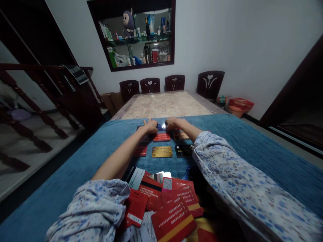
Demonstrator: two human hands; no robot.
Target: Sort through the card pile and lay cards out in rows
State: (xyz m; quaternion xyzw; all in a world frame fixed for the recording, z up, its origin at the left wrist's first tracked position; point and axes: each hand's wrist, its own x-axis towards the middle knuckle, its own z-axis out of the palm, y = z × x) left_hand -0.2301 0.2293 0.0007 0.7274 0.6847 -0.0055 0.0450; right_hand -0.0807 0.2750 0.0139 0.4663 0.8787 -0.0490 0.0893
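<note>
Both arms reach forward over the blue cloth. A dark blue card (162, 127) lies between my hands at the far row, with my left hand (150, 126) at its left end and my right hand (172, 124) at its right end. Both hands have fingers bent round the card's ends. Nearer me are a red card (162, 137), a gold card (162, 152), a black VIP card (183, 151) and a tan card (181, 135), laid in rows. Another red card (141, 151) is partly behind my left forearm. A loose pile of red cards (174, 218) lies closest to me.
The blue cloth (111, 134) covers the near part of a long marble-patterned table (171, 103). Dark chairs (175, 82) stand at the far end. A wooden railing (37, 101) is on the left, and a red bag (241, 103) on the right floor.
</note>
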